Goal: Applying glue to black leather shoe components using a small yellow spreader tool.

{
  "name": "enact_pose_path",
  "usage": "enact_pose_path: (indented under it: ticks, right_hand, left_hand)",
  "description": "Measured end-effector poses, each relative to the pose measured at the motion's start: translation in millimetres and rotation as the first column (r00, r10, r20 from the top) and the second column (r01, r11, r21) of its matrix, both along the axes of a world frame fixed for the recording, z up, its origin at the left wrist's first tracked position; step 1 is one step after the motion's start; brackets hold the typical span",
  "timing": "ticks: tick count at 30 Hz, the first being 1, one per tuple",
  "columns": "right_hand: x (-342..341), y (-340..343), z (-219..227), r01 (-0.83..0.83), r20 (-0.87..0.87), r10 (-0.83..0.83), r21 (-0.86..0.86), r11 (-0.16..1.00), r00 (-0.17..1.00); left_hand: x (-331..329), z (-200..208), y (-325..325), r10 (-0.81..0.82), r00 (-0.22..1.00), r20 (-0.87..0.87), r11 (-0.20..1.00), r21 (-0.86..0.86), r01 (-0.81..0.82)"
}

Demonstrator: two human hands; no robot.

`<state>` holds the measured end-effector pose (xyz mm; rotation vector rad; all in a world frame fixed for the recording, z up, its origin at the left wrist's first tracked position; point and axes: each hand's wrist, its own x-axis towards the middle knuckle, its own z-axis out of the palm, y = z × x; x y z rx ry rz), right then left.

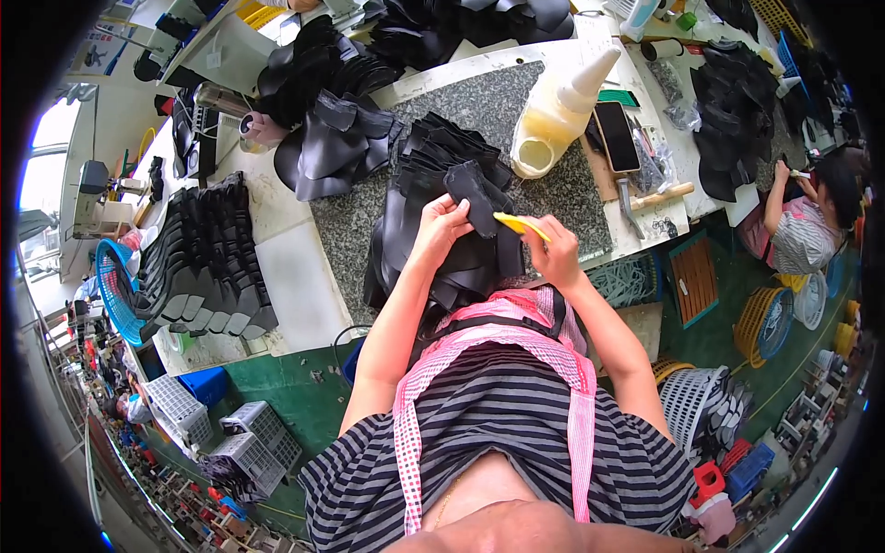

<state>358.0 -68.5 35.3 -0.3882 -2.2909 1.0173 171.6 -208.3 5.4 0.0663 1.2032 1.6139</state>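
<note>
My left hand [444, 224] pinches the edge of a dark rectangular piece [473, 192], apparently leather or a similar sheet material. Between the closed fingers of my right hand [555, 249] is a slim yellow tool [518, 224], whose tip reaches the piece's right edge. The tool's exact kind cannot be made out. Below both hands a stack of black cut shoe-upper pieces [406, 226] lies fanned out on the speckled stone slab [355, 263], overhanging its near edge. Just beyond my right hand stands a yellowish plastic bottle [548, 124] with a cone-shaped spout.
Black pieces lie in rows [207, 253] at the left, and another pile [336, 143] sits beyond the slab. At the right are a phone [616, 136] and a hammer [659, 195]. A co-worker [802, 217] sits farther right. Crates [258, 442] stand on the floor.
</note>
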Motion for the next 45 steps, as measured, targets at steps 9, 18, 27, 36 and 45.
enact_pose_path:
  ticks: [9,18,27,36,45]
  right_hand:
    - [-18,-8,16,0.155,-0.114,-0.157,-0.029,0.988,0.981]
    - [23,-9,15,0.249,-0.036,-0.256,-0.126,0.96,0.966]
    - [-86,18,22,0.165,-0.108,-0.167,-0.021,0.986,0.98]
    - [-23,63,9,0.427,-0.077,-0.467,-0.295,0.855,0.881]
    - [-45,87,-23,0.295,0.025,-0.298,0.092,0.951,0.954]
  left_hand:
    - [0,11,4,0.021,0.999,0.039,0.999,0.033,-0.022]
    - [1,8,0,0.09,0.995,0.045,0.994,0.05,-0.092]
    - [-22,57,-31,0.013,0.985,-0.17,0.991,-0.126,-0.035]
    - [-160,147,-116,0.239,0.751,-0.615,0.923,-0.097,-0.373]
    - [-78,18,-44,-0.316,0.797,-0.514,0.78,-0.619,-0.089]
